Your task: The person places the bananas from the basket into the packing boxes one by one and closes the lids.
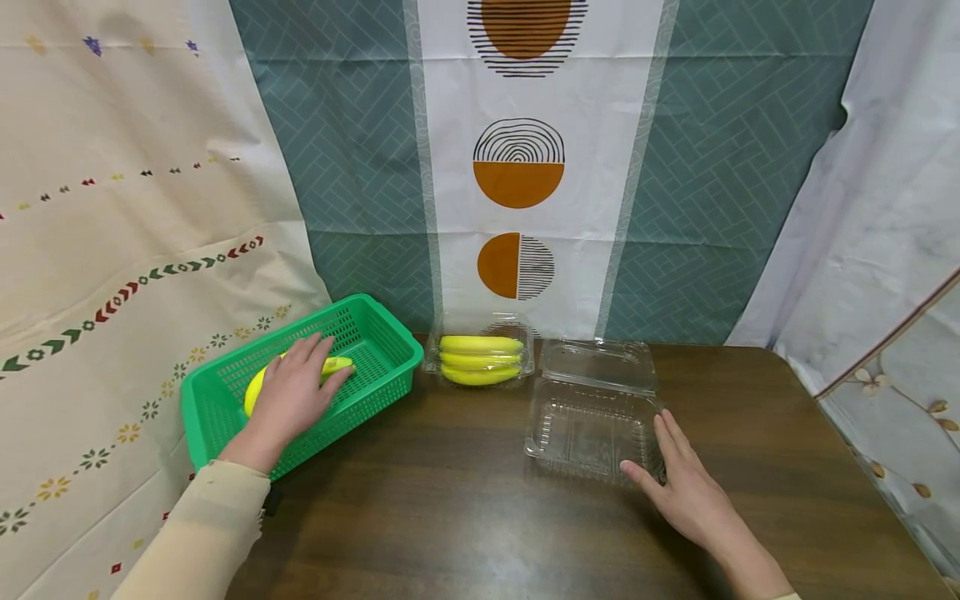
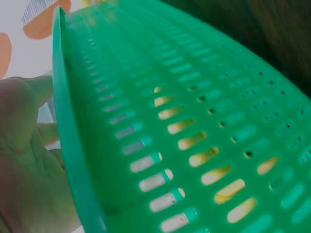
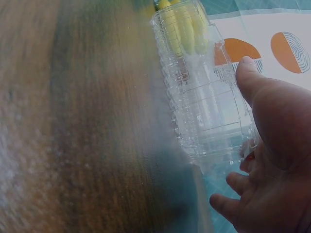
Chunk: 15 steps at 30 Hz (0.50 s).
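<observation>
My left hand (image 1: 292, 392) is down inside the green basket (image 1: 225, 392), fingers spread and laid over a yellow banana (image 1: 337, 364). From the head view I cannot tell whether they curl under it or just rest on top. The banana lies on the basket floor at the far left of the worktop (image 1: 465, 508), its tip poking out past my fingertips. Through the left wrist view the basket wall (image 2: 194, 121) fills the picture: glossy green plastic, pierced with rows of slots and small round holes, yellow glinting through a few of them.

My right hand (image 1: 686, 487) lies open, fingers straight and loosely together, fingertips against the near right corner of an empty clear box (image 1: 588, 429). The box is thin, see-through plastic with a ribbed floor, and its hinged lid (image 1: 597, 364) is flipped back behind it. In the right wrist view my thumb (image 3: 252, 77) sits alongside its ridged clear wall (image 3: 204, 107).

Just beside the basket, a second clear box (image 1: 480, 350) sits shut with three bananas inside. The worktop is dark wood grain. No labels or writing I can read on anything.
</observation>
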Each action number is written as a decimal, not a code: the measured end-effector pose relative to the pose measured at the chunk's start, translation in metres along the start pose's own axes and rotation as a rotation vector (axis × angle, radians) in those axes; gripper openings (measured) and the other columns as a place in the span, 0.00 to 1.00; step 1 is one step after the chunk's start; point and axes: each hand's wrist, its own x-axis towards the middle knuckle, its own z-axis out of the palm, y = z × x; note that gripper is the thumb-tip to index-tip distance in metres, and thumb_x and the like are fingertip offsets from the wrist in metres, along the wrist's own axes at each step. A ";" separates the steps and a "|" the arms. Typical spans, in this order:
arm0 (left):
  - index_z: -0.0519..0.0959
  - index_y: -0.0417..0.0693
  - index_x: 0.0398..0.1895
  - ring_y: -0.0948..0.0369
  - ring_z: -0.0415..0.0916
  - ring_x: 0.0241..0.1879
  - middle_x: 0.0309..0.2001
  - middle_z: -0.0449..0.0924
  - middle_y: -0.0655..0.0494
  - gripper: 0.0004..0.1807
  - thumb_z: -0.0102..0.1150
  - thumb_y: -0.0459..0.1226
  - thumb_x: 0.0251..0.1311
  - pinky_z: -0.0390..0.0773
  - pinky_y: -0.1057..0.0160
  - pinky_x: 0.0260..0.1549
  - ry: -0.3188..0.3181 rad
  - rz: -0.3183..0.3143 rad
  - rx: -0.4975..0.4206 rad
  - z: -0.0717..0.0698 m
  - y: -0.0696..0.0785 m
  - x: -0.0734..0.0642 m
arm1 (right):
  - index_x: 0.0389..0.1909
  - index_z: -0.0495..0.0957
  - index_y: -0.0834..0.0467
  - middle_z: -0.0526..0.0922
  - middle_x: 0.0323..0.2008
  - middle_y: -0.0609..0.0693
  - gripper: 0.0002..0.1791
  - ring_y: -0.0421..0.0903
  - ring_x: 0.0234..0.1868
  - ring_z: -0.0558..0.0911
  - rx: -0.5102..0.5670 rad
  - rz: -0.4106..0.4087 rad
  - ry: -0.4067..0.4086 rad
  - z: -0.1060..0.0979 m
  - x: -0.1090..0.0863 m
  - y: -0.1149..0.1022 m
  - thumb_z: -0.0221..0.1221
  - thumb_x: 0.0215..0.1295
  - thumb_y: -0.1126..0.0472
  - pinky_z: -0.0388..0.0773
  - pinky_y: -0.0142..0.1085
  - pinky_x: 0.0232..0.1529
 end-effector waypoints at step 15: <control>0.62 0.31 0.83 0.24 0.51 0.80 0.81 0.57 0.25 0.39 0.54 0.51 0.86 0.53 0.21 0.72 -0.049 -0.057 0.008 -0.004 -0.019 -0.001 | 0.90 0.35 0.63 0.34 0.89 0.65 0.63 0.79 0.83 0.51 0.009 -0.008 0.003 0.000 -0.001 0.000 0.57 0.79 0.28 0.66 0.80 0.64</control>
